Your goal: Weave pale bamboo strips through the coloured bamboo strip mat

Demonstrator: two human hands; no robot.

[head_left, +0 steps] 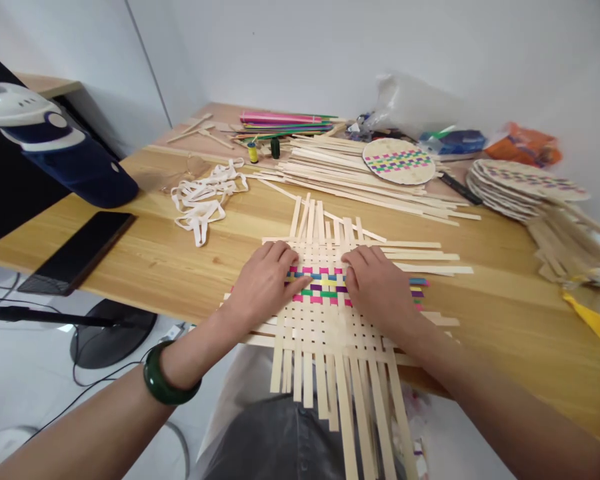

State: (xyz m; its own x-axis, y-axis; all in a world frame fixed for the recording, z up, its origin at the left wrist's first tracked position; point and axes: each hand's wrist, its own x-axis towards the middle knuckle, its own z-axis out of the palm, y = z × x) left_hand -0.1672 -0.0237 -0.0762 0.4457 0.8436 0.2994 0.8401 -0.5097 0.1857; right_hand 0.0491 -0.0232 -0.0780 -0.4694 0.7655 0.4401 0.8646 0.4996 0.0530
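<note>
A woven mat of pale flat strips [325,327] lies at the table's front edge, its long loose ends hanging over it. Pink, blue, yellow, purple and green strips cross its middle. My left hand [267,283] rests on the mat's left part, fingers curled at the upper weave and thumb stretched over the coloured rows. On the right part lies my right hand [380,287], its fingers bent together against the upper rows. Both hands press on the weave; whether a strip is pinched under the fingertips is hidden. A green bangle circles my left wrist.
Loose pale strips [330,170] lie behind the mat, with a round woven disc [399,161] on them. White ribbon [210,197], a black phone [77,253] and a blue bottle [80,160] are left. Stacked discs [525,187] and a yellow item [593,320] are right.
</note>
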